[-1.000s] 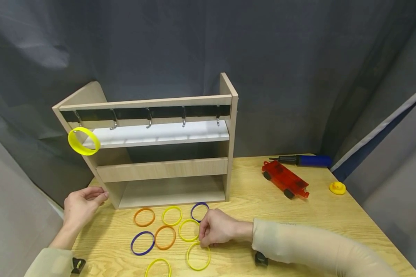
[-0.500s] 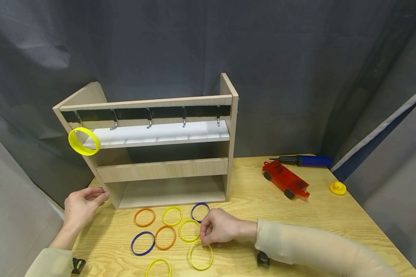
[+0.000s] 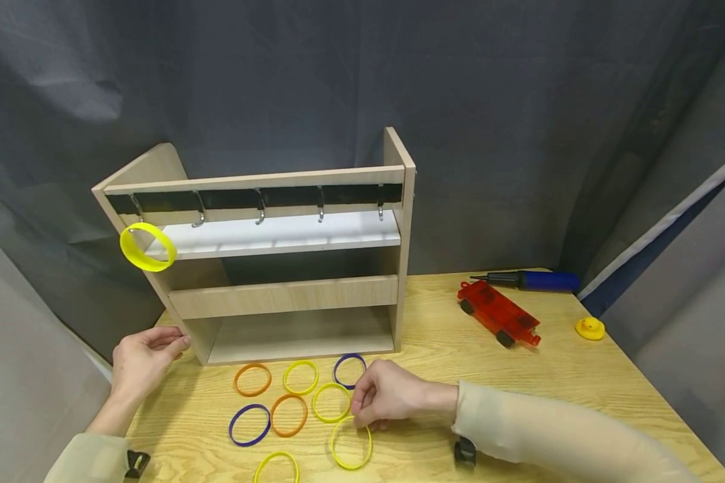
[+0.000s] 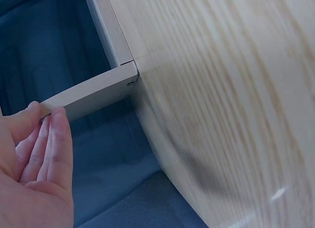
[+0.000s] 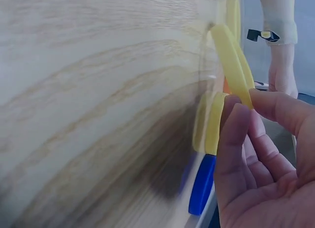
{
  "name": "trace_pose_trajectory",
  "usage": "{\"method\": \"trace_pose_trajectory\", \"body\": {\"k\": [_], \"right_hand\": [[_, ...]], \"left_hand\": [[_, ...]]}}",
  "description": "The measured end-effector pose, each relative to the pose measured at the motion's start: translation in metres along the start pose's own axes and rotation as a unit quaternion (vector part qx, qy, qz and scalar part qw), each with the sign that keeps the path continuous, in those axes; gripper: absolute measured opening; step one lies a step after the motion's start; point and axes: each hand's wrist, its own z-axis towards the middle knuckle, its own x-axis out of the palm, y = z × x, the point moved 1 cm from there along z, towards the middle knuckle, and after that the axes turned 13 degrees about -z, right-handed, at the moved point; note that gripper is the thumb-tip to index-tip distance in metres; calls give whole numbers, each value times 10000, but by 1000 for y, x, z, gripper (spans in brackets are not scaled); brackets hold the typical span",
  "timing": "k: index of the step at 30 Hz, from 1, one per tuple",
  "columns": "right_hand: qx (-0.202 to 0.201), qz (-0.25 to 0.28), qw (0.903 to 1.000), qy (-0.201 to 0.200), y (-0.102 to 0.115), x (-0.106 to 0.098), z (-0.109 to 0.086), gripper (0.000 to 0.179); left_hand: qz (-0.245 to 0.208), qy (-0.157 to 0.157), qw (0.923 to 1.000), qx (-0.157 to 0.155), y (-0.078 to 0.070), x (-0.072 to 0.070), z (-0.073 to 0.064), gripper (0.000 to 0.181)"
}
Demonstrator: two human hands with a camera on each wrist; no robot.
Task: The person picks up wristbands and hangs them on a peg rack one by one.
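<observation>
My right hand (image 3: 393,397) pinches a yellow wristband (image 3: 351,467) at its far edge, between thumb and fingertips. In the right wrist view this wristband (image 5: 229,60) leans up off the tabletop at the pinched side. Close by lie another yellow wristband (image 3: 316,410) and a blue one (image 5: 201,186). My left hand (image 3: 143,359) grips the lower left front edge of a wooden rack (image 3: 284,295). The left wrist view shows thumb and fingers pinching that panel edge (image 4: 93,92). A yellow wristband (image 3: 135,255) hangs from the rack's leftmost hook (image 3: 136,206).
Several more orange (image 3: 288,435), blue (image 3: 242,443) and yellow (image 3: 275,453) wristbands lie before the rack. To the right are a red toy wagon (image 3: 498,312), a blue and black hand pump (image 3: 546,280) and a yellow rubber duck (image 3: 589,329). Dark curtain (image 3: 489,134) stands behind.
My right hand has shifted slightly right, and the pinched yellow wristband has moved a little with it. The left hand stays at the rack's edge.
</observation>
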Motion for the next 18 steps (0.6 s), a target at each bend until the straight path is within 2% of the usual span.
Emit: {"method": "trace_pose_trajectory", "body": {"k": [9,18], "right_hand": [[-162,157,9997,12,6,-9,-2,8],[-452,212,9987,-41,22,-20,1,8]], "left_hand": [[3,-30,10000,72,-1,1,1,25],[20,-35,10000,81,-1,1,1,25]]}}
